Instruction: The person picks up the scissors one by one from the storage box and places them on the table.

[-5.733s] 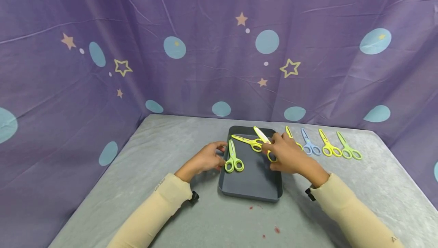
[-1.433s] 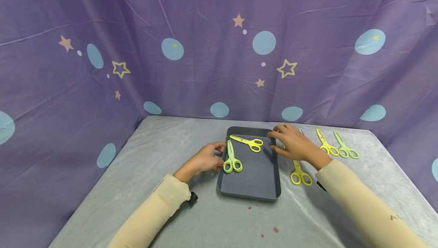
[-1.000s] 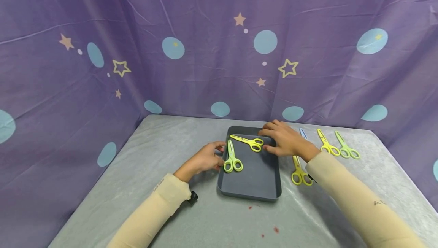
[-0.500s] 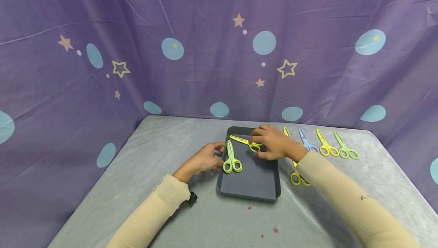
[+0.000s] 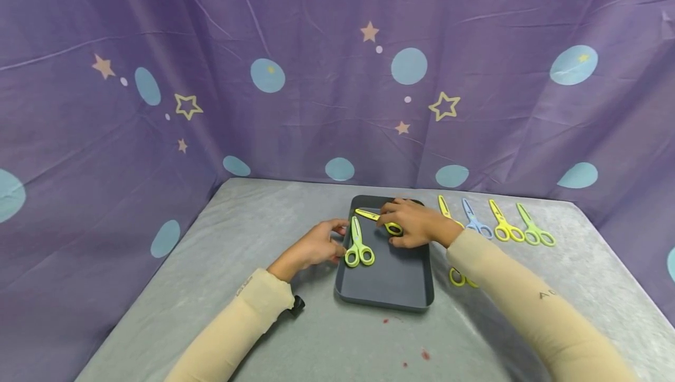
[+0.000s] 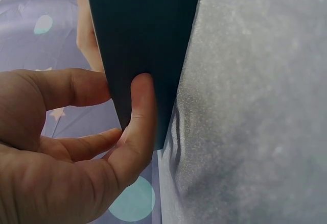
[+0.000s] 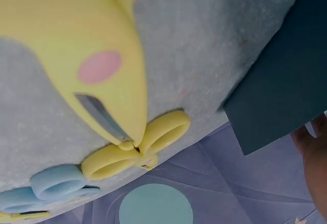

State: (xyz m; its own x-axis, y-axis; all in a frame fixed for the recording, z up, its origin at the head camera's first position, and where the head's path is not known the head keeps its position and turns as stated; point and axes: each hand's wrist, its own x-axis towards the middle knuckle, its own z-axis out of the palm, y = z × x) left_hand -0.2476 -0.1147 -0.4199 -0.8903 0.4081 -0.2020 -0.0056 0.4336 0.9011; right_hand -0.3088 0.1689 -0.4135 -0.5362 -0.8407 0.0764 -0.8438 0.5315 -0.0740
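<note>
left grip (image 5: 314, 244) pinching left wall of tray (image 5: 385, 279), one digit on outer face, others at the rim; right grip (image 5: 413, 222) down over yellow scissors (image 5: 367, 214) in tray's far part, blade pointing left; can't tell if it's actually grasping them, hand hides the contact & R wrist cam misses it; green scissors (image 5: 358, 244) also in tray, along left wall, blade pointing away; blade tips v close, can't tell if touching; looks like positioning the yellow pair, so: brace tray w/ left so it doesn't skid on tabletop (image 5: 285, 329); hold yellow by handles, not blade, low & flat; don't drag it across the green tip; watch R sleeve (image 5: 527, 306), it overhangs another yellow pair (image 7: 110, 96) right of tray, easy snag IMO; row of four more scissors (image 5: 498, 214) farther back, on tabletop
</note>
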